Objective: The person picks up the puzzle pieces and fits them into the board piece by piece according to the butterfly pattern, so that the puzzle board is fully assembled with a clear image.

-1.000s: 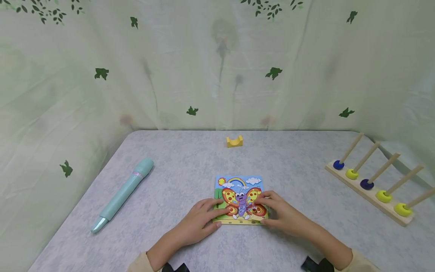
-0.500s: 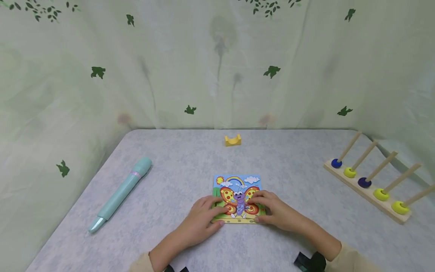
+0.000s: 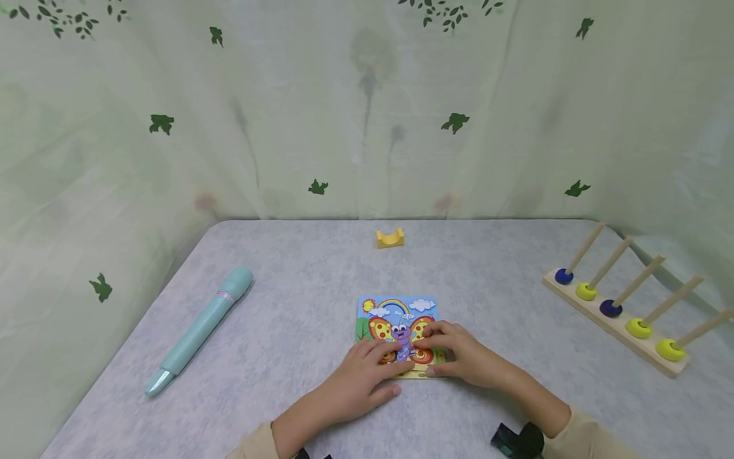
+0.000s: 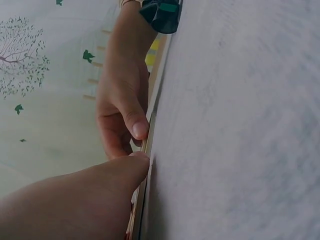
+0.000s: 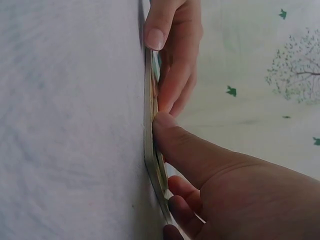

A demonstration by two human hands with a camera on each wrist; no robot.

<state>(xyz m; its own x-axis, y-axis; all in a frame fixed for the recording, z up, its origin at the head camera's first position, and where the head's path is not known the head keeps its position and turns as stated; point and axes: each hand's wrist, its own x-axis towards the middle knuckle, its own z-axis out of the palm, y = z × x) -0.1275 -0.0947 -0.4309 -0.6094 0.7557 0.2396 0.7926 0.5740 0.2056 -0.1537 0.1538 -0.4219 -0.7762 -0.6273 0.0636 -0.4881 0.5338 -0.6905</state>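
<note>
A square butterfly picture puzzle (image 3: 395,304) with a sun and rainbow lies flat in front of me in the head view. My left hand (image 3: 358,382) lies over its lower left, extended fingers on the picture and thumb by the near edge. My right hand (image 3: 473,357) is at the lower right, with bent fingers and thumb around a puzzle piece (image 3: 425,356) bearing part of the butterfly's wing. In the right wrist view, the thumb (image 5: 167,125) touches the upper layer of the puzzle (image 5: 148,115), above its pale backing board. My hands hide much of the lower picture.
A teal microphone-like stick (image 3: 201,331) lies at the left of the table. A small yellow U-shaped block (image 3: 390,239) sits near the far edge. At right stands a wooden peg rack (image 3: 616,325) with blue and yellow beads. A leaf-print curtain (image 3: 275,115) hangs behind.
The piece at the lower right, tilted up a second ago, now lies nearly flat in the picture. My left hand has slid right across the puzzle; my right hand stays at its right side.
</note>
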